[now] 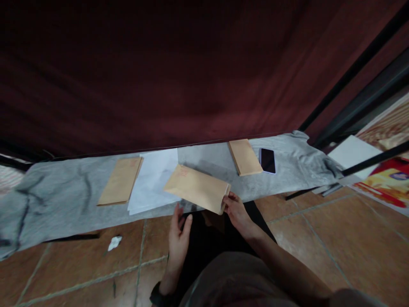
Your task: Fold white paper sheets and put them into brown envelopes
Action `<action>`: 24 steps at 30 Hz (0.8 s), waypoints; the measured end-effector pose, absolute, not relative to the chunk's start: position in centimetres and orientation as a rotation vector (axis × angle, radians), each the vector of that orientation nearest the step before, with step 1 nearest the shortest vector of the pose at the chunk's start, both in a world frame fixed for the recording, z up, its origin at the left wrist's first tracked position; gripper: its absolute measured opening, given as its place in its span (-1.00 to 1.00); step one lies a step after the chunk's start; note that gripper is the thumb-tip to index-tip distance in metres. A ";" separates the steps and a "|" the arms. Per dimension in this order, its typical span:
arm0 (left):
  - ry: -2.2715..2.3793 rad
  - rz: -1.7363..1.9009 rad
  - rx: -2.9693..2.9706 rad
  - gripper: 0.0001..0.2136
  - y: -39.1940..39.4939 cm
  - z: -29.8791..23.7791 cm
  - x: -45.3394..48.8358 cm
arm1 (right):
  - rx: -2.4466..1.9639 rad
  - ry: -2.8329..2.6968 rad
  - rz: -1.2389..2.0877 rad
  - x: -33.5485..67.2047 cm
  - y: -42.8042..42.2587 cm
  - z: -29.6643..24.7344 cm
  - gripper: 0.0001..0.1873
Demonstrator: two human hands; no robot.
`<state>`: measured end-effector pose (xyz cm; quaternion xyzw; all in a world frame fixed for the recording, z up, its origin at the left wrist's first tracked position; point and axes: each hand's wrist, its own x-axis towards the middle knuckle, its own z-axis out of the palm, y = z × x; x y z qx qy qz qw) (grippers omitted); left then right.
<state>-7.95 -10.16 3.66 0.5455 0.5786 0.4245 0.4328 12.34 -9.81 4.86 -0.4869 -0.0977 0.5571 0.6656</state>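
A tan paper envelope (196, 186) with red print at its far left corner is held slantwise over the near edge of the bench. My right hand (236, 211) grips its right end, thumb on top, the other fingers partly hidden. Just below the envelope's left part, my left hand (179, 234) is raised with fingers apart and nothing in it. White paper sheets (153, 179) lie beyond and to the left, partly covered by the envelope. Left of them rests a pile of tan envelopes (119, 181). Another pile of envelopes (245, 157) lies to the right.
A grey cloth (64, 187) covers the long narrow bench. Beside the right pile lies a dark-screened phone (267, 160). A dark red curtain (179, 76) hangs behind. Black metal bars (354, 68) stand at the right. A crumpled white tissue (114, 243) is on the tiled floor.
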 end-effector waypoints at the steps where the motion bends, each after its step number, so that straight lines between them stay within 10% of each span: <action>1: 1.319 0.938 1.183 -0.35 -10.3 3.8 -7.1 | -1.093 -0.207 1.242 12.1 -9.7 4.9 -0.74; 24: 1.091 0.878 0.653 -0.66 -7.3 4.4 -1.4 | -1.082 -0.358 1.273 12.4 -9.7 4.7 -0.74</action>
